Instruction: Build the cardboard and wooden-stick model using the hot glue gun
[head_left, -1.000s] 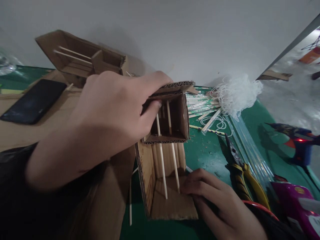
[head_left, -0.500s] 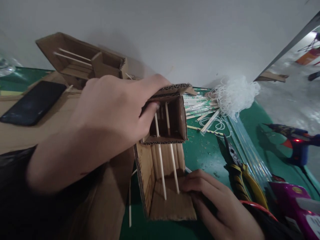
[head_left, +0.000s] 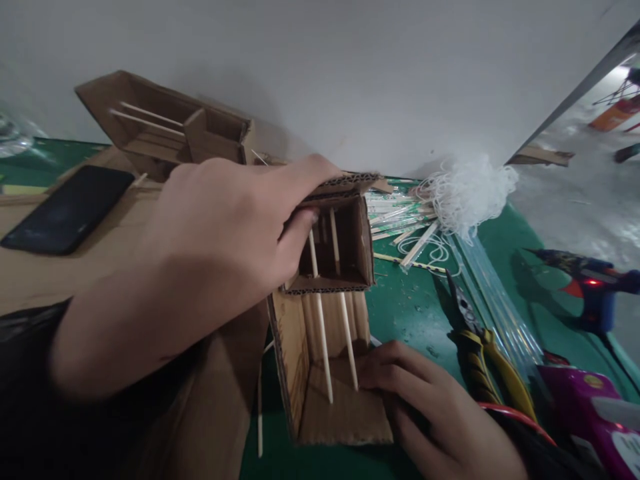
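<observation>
A cardboard structure stands in front of me, with a small open box section at its top and a taller open part below. Two thin white sticks run lengthwise through the box section down into the lower part. My left hand grips the top of the structure, its thumb inside the small box and its fingers over the upper flap. At the lower right edge of the structure, my right hand is closed on the cardboard side, fingertips near the lower end of the right stick.
Another cardboard structure leans at the back left, near a black phone. To the right lie white string, wrapped sticks, yellow-handled pliers, clear glue sticks, a glue gun and a purple package.
The view has shifted very slightly. Both hands keep their places on the cardboard structure, and the right fingertips have moved slightly left.
</observation>
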A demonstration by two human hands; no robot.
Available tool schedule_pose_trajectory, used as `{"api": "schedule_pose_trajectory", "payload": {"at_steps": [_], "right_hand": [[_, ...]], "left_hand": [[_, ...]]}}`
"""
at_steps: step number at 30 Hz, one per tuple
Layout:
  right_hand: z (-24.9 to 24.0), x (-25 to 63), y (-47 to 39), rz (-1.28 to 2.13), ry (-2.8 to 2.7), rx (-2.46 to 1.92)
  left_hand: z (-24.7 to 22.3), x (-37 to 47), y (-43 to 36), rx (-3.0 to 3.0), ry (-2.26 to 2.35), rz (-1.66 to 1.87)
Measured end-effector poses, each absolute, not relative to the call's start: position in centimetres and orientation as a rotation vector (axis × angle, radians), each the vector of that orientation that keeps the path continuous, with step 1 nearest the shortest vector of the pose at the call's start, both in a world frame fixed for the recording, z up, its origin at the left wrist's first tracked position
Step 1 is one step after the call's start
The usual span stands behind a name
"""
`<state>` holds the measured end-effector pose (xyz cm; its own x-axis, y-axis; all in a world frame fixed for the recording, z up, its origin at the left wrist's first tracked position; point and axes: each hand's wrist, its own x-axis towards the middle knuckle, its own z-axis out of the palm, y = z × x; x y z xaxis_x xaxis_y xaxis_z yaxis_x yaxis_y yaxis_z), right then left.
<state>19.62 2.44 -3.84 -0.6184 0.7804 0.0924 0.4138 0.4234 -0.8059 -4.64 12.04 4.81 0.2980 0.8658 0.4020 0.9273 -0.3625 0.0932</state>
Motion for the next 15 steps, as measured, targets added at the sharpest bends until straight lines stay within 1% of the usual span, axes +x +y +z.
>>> {"api": "schedule_pose_trajectory", "payload": {"at_steps": [7, 15], "right_hand": [[-4.13, 19.86, 2.63, 1.069, -2.283, -0.983], [-4.15, 19.94, 2.35, 1.066, -2.219, -0.998]], "left_hand": [[4.73, -4.7, 12.03, -2.399, -1.667, -0.569], [4.79, -4.57, 12.14, -2.356, -1.622, -0.546]]}}
